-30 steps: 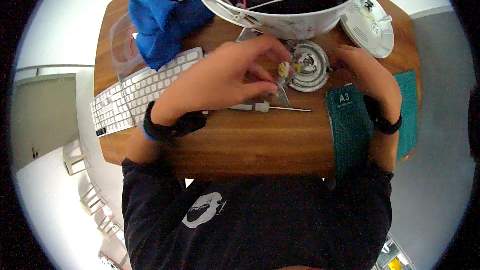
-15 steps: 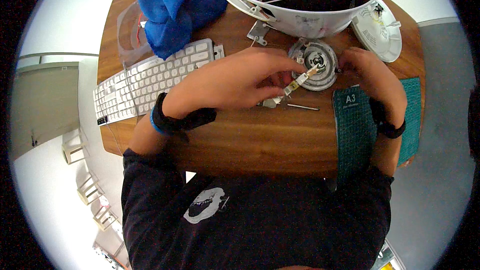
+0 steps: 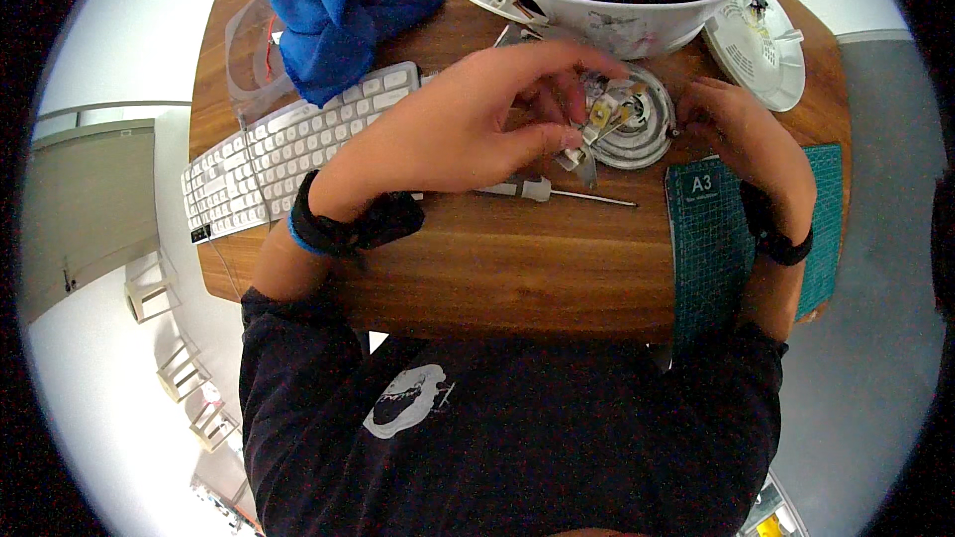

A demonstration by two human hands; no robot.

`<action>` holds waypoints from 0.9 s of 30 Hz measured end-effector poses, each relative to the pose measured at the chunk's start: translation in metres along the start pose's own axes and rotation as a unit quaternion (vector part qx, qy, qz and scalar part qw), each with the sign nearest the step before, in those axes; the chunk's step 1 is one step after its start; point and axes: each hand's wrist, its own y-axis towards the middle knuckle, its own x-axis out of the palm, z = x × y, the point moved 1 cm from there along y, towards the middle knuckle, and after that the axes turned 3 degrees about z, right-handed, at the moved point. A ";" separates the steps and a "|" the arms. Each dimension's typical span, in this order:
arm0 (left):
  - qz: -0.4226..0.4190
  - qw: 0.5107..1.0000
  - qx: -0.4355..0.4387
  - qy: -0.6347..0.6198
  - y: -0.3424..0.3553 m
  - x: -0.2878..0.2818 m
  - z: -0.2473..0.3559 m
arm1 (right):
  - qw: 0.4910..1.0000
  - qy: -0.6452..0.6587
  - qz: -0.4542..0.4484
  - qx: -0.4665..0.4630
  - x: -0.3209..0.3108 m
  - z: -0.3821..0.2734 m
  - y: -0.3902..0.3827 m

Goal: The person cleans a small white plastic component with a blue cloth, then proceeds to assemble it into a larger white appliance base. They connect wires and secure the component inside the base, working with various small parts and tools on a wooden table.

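My left hand (image 3: 468,119) is closed by thumb and fingertips on a small metal bracket (image 3: 599,117) with white and yellow parts. The bracket overlaps the left side of a round grey metal plate with concentric rings (image 3: 652,144), which lies on the table; whether the two are joined I cannot tell. My right hand (image 3: 731,119) rests just right of the plate, its fingers curled together at the rim. Anything they hold is too small to make out. In front of the plate lies a screwdriver (image 3: 537,189) with a pale handle and thin shaft, partly behind my left hand.
A large white appliance housing (image 3: 637,25) with loose wires stands beyond my hands. Right of it leans a white vented cover (image 3: 761,55). A white keyboard (image 3: 298,154) and a blue cloth (image 3: 343,15) are at the left; a green cutting mat (image 3: 706,229) lies at the right.
My left hand has lifted and turned the bracket, which was slanting down toward the table, to a steeper angle. More of the screwdriver shows. The right hand has stayed by the plate's rim.
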 end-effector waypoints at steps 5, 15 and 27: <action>-0.022 0.999 0.048 -0.012 0.005 -0.005 0.000 | 1.000 0.012 -0.003 0.011 -0.003 -0.007 0.002; -0.067 0.976 0.159 0.130 0.008 -0.012 0.000 | 0.986 0.082 -0.028 0.145 -0.003 -0.005 0.004; -0.084 0.928 0.124 0.341 -0.016 -0.006 0.007 | 0.987 0.044 -0.027 0.154 -0.002 -0.006 0.000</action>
